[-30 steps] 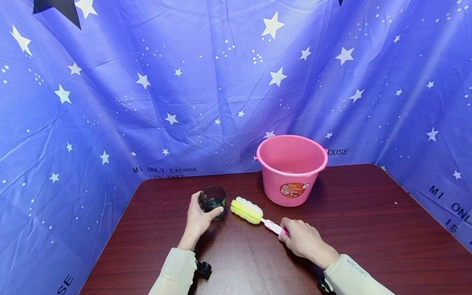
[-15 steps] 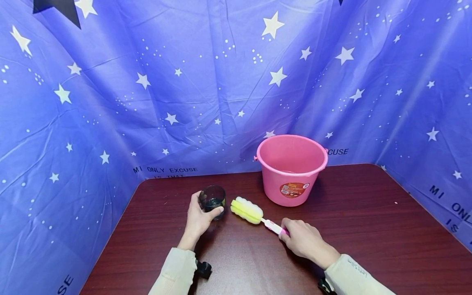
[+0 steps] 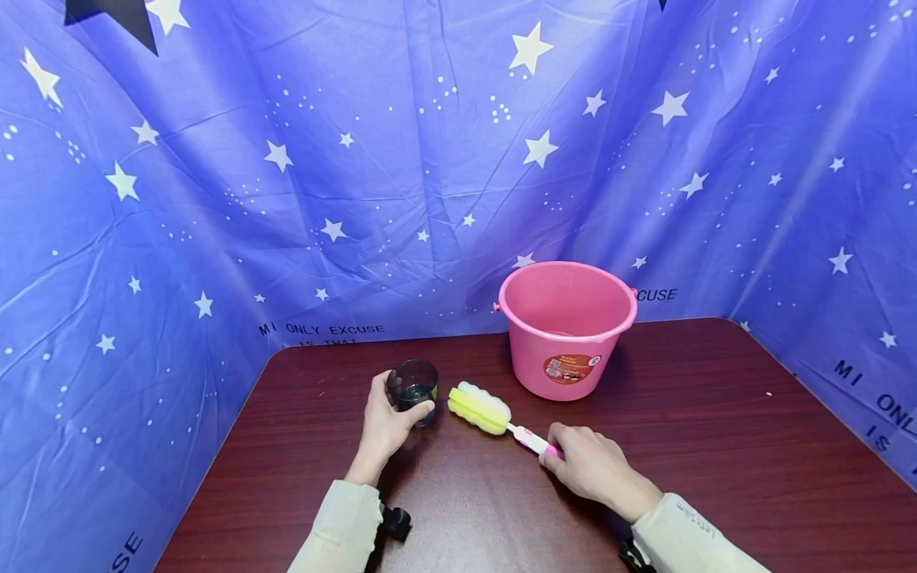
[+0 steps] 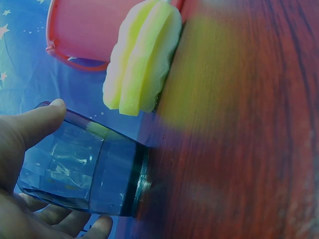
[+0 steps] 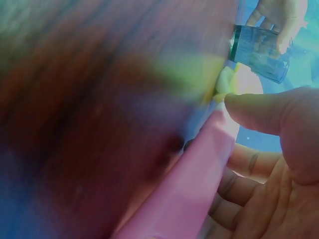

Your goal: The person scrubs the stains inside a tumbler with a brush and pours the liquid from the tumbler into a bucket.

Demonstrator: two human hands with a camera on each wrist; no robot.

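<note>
My left hand (image 3: 387, 426) grips a dark, see-through drinking glass (image 4: 99, 164), thumb on the near side and fingers around the far side. The glass stands upright on the table and seems to hold some clear liquid. My right hand (image 3: 591, 468) holds the pink and white handle (image 5: 192, 179) of a sponge brush between thumb and fingers. The brush's yellow and white sponge head (image 3: 480, 408) points left toward the glass, a small gap apart from it. In the left wrist view the sponge head (image 4: 143, 59) appears beyond the glass.
A pink bucket (image 3: 559, 350) with a red label stands at the back of the dark red wooden table (image 3: 716, 414), behind the brush. A blue star-printed cloth (image 3: 401, 199) hangs around the table's back and sides.
</note>
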